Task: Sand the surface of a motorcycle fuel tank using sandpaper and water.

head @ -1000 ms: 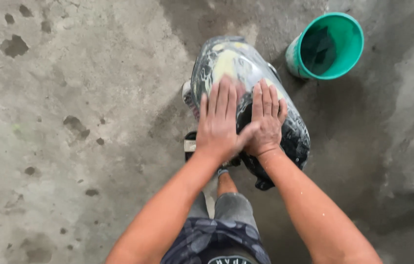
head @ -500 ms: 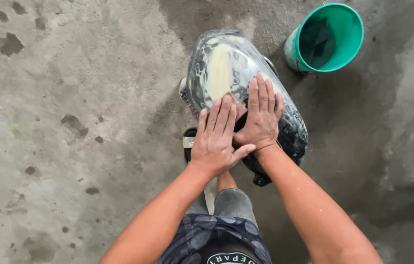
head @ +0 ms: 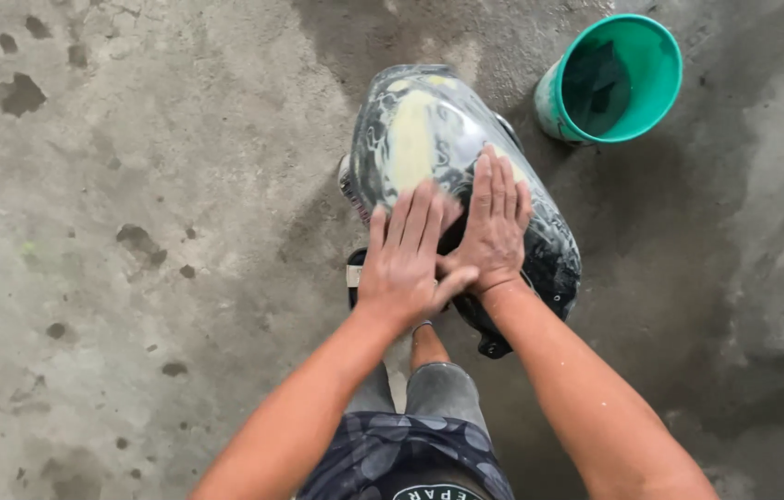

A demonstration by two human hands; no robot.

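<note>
The grey concrete floor (head: 133,278), stained with dark wet spots, carries a rounded black motorcycle tank (head: 438,148) that is smeared with pale yellowish foam and lies in the middle of the view, in front of the person's knee. Just beyond the tank, at the upper right, a green bucket (head: 637,88) stands on the floor, close to the tank but apart from it. The left hand (head: 406,259) and the right hand (head: 494,227) lie flat side by side on the near end of the tank, their fingers (head: 489,185) stretched out and grasping nothing.
</note>
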